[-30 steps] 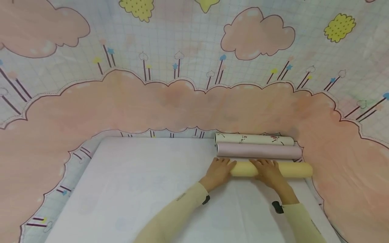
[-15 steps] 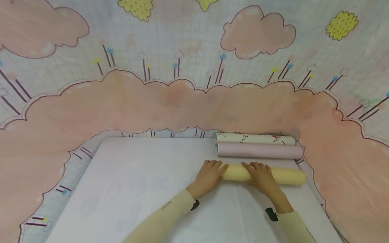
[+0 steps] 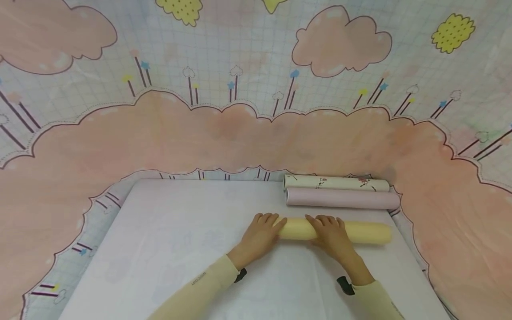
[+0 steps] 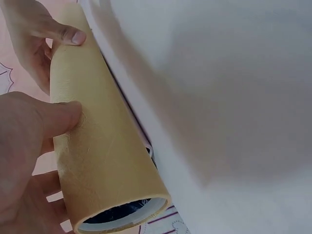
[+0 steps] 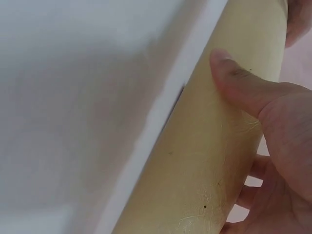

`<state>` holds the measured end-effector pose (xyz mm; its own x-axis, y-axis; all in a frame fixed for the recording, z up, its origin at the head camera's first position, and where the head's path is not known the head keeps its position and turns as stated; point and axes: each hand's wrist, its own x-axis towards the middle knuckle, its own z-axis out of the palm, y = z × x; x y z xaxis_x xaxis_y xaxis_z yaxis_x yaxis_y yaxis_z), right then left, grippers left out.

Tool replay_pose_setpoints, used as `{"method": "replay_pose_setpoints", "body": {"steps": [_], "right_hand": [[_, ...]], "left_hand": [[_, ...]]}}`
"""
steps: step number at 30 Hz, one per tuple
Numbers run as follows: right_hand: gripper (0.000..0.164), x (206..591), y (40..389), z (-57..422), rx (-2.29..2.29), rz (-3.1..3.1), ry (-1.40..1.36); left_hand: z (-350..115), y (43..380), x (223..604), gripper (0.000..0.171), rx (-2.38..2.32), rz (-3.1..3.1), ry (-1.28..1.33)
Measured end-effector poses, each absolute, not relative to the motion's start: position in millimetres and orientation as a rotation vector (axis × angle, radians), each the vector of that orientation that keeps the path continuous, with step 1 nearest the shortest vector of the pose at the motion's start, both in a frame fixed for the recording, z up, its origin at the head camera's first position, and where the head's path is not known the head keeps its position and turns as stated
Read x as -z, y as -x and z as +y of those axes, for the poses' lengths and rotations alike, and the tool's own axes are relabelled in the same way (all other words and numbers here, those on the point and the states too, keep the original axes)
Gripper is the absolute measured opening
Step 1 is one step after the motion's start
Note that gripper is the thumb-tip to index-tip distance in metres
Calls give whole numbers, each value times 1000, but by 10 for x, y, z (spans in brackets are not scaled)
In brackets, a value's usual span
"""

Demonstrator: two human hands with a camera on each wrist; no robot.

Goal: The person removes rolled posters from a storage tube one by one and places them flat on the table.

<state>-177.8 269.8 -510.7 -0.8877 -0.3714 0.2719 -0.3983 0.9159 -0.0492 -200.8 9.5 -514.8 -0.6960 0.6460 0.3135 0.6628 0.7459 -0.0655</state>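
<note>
A yellow wallpaper roll (image 3: 370, 232) lies crosswise over the right half of the white table, held by both hands. My left hand (image 3: 258, 235) grips its left end, thumb on the near side and fingers over the far side. Further right, my right hand (image 3: 332, 235) grips the roll around its middle. The left wrist view shows the roll's hollow open end (image 4: 122, 212) with a dark inside, and the left thumb (image 4: 66, 117) pressed on its smooth skin. In the right wrist view the right thumb (image 5: 234, 78) lies along the roll, the fingers curling behind it.
Behind the yellow roll, a pale pink roll (image 3: 342, 198) and a cream roll with a floral print (image 3: 336, 182) lie side by side at the table's back right corner. The white tabletop (image 3: 180, 231) reaches left and forward. A cloud-patterned cloth (image 3: 248, 138) hangs behind.
Both hands have moved the yellow roll to the left and slightly toward the person, widening its gap from the pink roll. The other two rolls stay where they were.
</note>
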Motion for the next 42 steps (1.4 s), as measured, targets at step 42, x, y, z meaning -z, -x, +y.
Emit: {"method": "replay_pose_setpoints", "body": {"steps": [42], "right_hand": [[75, 5221, 1959, 1953, -221, -2935, -560]], "left_hand": [[-673, 2090, 5344, 53, 202, -2735, 1050]]}}
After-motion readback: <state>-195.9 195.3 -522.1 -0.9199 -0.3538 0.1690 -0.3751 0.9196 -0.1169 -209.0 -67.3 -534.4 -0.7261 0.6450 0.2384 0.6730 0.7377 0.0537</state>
